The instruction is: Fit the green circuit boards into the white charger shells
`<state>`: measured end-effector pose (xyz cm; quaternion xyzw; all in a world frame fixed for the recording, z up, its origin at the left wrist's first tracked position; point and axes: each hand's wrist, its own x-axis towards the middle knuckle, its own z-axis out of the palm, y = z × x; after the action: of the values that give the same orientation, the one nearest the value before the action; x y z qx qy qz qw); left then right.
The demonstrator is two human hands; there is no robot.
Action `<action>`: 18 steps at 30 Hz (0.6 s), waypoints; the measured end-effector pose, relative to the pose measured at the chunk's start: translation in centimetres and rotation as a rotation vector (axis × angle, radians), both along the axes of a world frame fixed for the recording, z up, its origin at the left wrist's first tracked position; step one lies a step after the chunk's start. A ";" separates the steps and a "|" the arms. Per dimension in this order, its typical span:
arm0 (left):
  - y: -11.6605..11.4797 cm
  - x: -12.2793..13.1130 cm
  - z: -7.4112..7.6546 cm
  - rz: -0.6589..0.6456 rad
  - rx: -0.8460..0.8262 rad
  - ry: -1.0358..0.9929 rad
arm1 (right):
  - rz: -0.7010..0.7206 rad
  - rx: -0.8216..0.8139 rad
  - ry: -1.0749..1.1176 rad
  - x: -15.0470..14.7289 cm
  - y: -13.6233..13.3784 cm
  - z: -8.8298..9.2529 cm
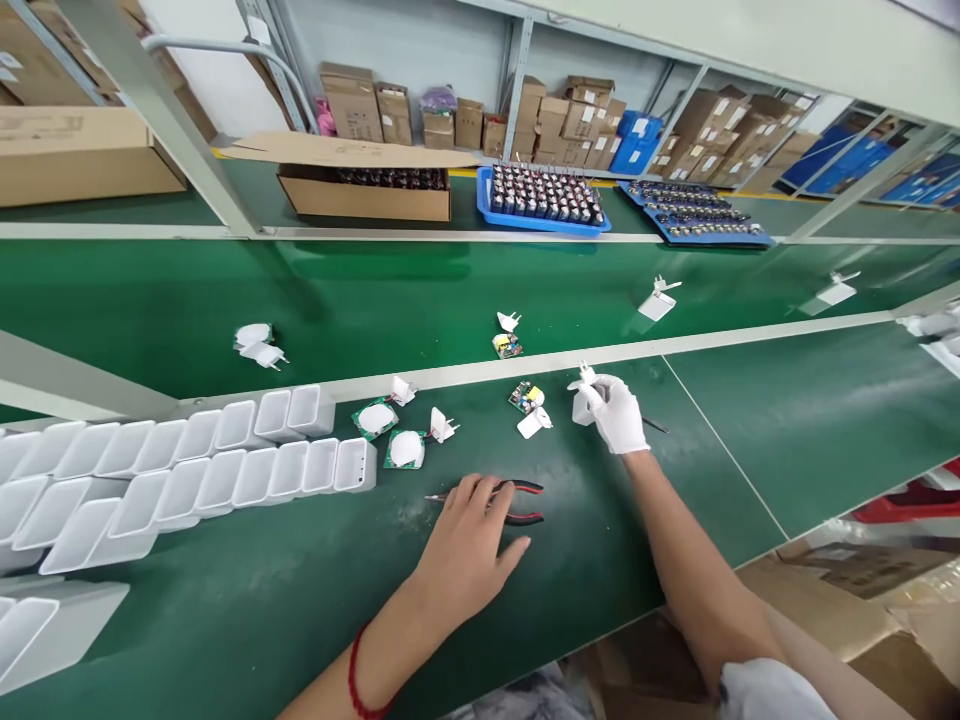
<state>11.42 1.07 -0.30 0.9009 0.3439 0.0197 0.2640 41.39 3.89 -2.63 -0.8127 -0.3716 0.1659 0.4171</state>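
My left hand (466,555) is bare and lies palm down over the pliers (525,519). Its fingers stretch across the tool and its thumb is held apart, so the grip is not closed. The pliers' red and black handles stick out to the right. In a white glove, my right hand (616,412) pinches a white plug adapter (582,405) with its prongs upward; the fingers partly cover it. Just left of it lie a circuit board (526,397) and a white plug cover (534,423). Two more green boards with round white pads (406,449) and wired plug pieces (442,426) lie farther left.
Rows of open white housings (255,478) fill the bench's left side. A pale rail (450,377) divides it from a green belt (390,300) carrying several plug parts. Behind stand a cardboard box (367,203) and a blue tray (544,222). A dark thin tool (657,425) lies right of my glove.
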 end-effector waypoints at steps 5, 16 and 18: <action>-0.9 -1.8 -2.2 -0.106 0.194 -0.021 | 0.103 -0.216 -0.154 1.2 0.9 3.6; -1.1 -3.0 -1.5 -0.115 0.181 -0.084 | 0.419 -0.607 -0.442 -4.8 17.1 4.1; -0.9 -4.3 -1.2 -0.072 0.167 -0.179 | 0.413 -0.618 -0.404 -4.1 18.2 3.1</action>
<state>7.07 0.19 -1.55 0.9263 0.2834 0.1191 0.2180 37.30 22.06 0.45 -0.8241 -0.5338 0.1869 0.0305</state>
